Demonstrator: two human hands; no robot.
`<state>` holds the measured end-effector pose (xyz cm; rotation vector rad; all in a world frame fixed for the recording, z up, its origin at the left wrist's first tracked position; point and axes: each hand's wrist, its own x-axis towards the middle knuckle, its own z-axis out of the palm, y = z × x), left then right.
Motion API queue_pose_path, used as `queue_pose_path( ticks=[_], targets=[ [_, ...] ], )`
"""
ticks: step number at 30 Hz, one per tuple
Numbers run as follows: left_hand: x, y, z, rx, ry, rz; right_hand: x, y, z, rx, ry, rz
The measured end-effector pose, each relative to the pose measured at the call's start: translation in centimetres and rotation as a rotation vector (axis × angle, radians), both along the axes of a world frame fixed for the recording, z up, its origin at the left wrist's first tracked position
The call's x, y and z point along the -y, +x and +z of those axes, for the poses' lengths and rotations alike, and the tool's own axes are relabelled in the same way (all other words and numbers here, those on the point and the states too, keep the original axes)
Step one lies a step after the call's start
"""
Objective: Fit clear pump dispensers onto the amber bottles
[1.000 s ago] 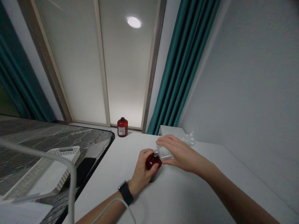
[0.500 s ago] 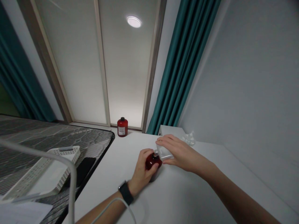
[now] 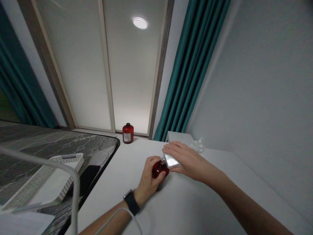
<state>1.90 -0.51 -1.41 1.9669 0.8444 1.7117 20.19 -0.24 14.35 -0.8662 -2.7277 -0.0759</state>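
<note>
Hands work close together over a white tabletop (image 3: 195, 209), each wrapped around a bottle. Left hand (image 3: 149, 174), with a black-banded watch (image 3: 132, 201) on its wrist, curls around a glossy, dark red, round-shouldered bottle (image 3: 158, 171). Its fingers lie along the far side and its thumb along the near side, parted by about the bottle's width. This bottle seems to stand roughly upright, though the hand hides much of its body.

Right hand (image 3: 189, 160) comes from the other side and grips a clear, flat-sided, rectangular bottle (image 3: 171, 160), fingers over the top and thumb beneath, open only as far as the bottle's body. The clear bottle is tipped onto its side: its long axis runs across the view, base toward the right palm, narrow neck pointing left.

That neck meets the top of the dark red bottle, just beside the left fingertips; whether it sits inside the opening or only against it cannot be told. The left hand is nearer the meeting point. Well apart, toward the back edge, stands a capped red bottle with a pale label (image 3: 127, 133).
</note>
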Motion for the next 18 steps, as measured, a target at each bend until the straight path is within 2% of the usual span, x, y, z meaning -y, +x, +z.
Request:
queue_pose_path(
  ticks=[6,13,18],
  targets=[
    [0.00,-0.04,-0.08,-0.003,0.003,-0.004,0.01,0.07,-0.24,0.007,0.020,0.008],
    [0.06,-0.13,-0.03,-0.015,-0.028,0.002,-0.04,0.35,-0.25,-0.080,-0.083,-0.020],
    [0.16,-0.17,0.06,0.008,-0.108,0.015,-0.16,0.87,-0.49,-0.147,-0.139,-0.029]
  ],
)
